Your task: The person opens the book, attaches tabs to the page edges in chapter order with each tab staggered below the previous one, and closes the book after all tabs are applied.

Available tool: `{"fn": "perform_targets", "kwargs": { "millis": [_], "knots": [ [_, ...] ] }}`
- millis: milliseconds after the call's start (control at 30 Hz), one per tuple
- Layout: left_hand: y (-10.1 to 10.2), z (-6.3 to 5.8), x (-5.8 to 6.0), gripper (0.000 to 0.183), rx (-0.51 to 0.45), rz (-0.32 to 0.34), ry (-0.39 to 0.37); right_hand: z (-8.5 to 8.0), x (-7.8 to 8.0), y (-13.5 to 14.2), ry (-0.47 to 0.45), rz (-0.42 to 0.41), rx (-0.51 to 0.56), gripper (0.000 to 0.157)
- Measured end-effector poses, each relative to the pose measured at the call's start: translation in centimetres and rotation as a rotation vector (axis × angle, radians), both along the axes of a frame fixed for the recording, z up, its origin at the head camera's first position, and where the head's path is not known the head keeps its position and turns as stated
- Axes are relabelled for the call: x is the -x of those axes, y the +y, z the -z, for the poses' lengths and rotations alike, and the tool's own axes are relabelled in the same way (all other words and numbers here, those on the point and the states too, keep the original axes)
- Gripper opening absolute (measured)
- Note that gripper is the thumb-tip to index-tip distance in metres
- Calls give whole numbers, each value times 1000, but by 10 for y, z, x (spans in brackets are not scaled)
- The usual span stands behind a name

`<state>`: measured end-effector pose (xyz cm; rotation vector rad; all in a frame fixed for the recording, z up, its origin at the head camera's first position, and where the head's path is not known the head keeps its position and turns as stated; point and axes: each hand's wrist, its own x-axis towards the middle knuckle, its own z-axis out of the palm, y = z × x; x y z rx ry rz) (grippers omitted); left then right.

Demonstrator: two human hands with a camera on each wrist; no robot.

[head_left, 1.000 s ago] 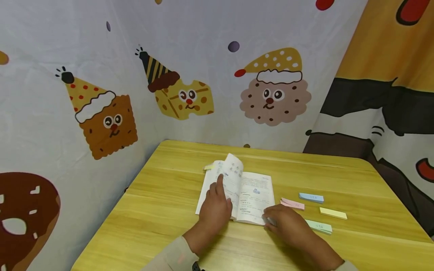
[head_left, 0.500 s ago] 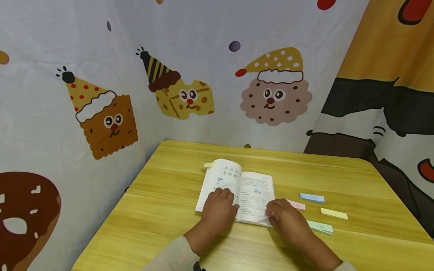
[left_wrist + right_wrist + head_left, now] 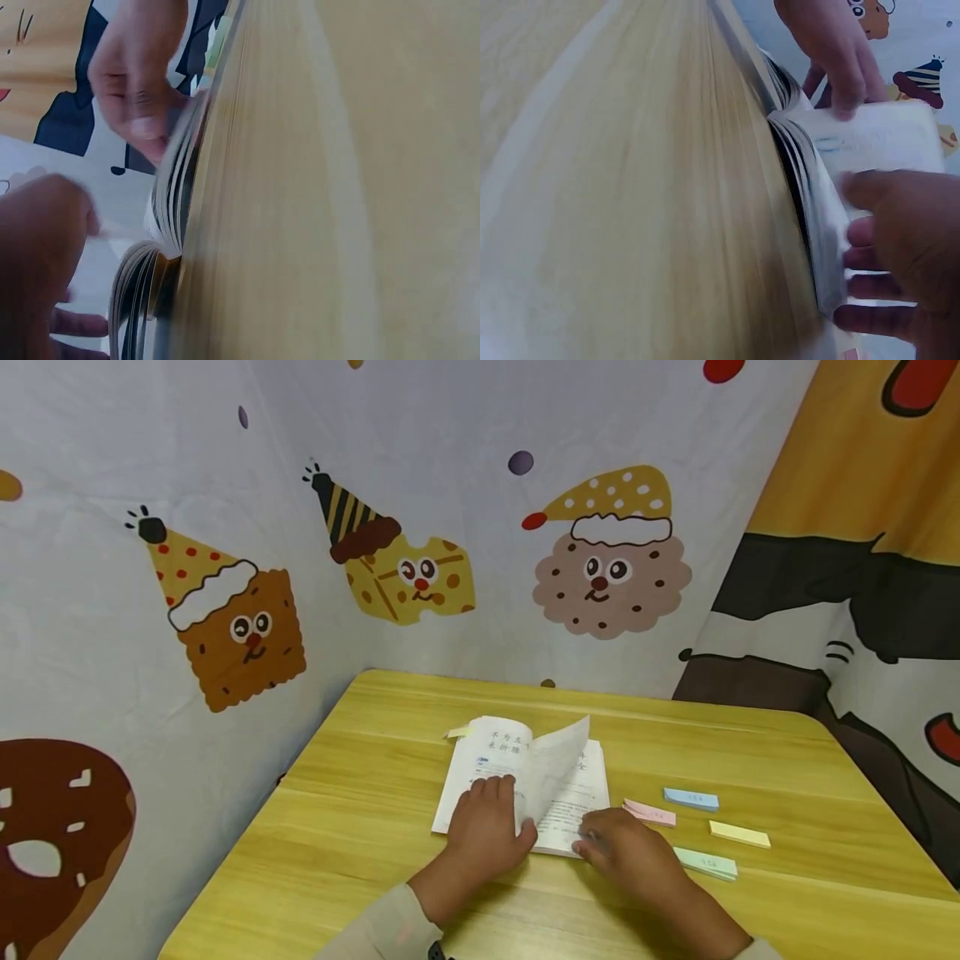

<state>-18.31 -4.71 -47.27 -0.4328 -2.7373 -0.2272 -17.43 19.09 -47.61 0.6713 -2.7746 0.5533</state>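
Observation:
An open book (image 3: 573, 818) with printed pages lies on the wooden table. One loose page (image 3: 558, 756) stands raised from the spine, leaning over the right side. My left hand (image 3: 487, 827) rests on the left page, its thumb apart from the fingers and close to the foot of the raised page. My right hand (image 3: 633, 852) is at the lower right corner of the book. In the right wrist view, the right hand (image 3: 922, 255) has its fingers spread along the page edges, the thumb above them. A yellow tab (image 3: 457, 732) sticks out from the book's upper left edge.
Right of the book lie pads of sticky notes: pink (image 3: 649, 812), blue (image 3: 691, 799), yellow (image 3: 739, 834) and green (image 3: 707, 863). A cloth with cartoon figures (image 3: 611, 577) hangs behind the table (image 3: 360, 777).
A page went down onto the left side. The right hand lifted a page corner half a second ago; now a page stands near the spine, and that hand is back at the corner.

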Motion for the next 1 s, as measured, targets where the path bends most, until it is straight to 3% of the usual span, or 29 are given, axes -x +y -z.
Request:
{"fn": "perform_targets", "kwargs": {
  "millis": [100,267,367,467,533,633,733,800,900,1000],
  "knots": [
    [0,0,1,71,-84,-55,54,2,-2,2,-8,-51,-79,34],
    [-1,1,3,94,-182,-98,120,0,-1,8,-11,-95,-118,29],
    [-2,1,4,98,-178,-119,147,-2,-1,9,-19,-124,-137,18],
    [-4,0,5,85,-103,-130,139,-5,-1,9,-25,-121,-156,11],
    [-3,-2,6,68,-23,-101,124,-5,-2,9,-25,-101,-158,11],
    [-1,-3,4,42,71,12,99,-4,-1,8,-27,-60,-146,13],
    [1,-1,3,28,119,124,76,-1,-1,8,-17,-42,-129,16],
    [1,0,1,20,115,163,72,-1,0,7,2,-30,-108,21],
    [3,1,0,29,74,164,39,-2,0,7,89,3,-62,31],
    [4,1,-2,61,30,148,-23,-4,1,6,201,71,-1,42]
  ]
}}
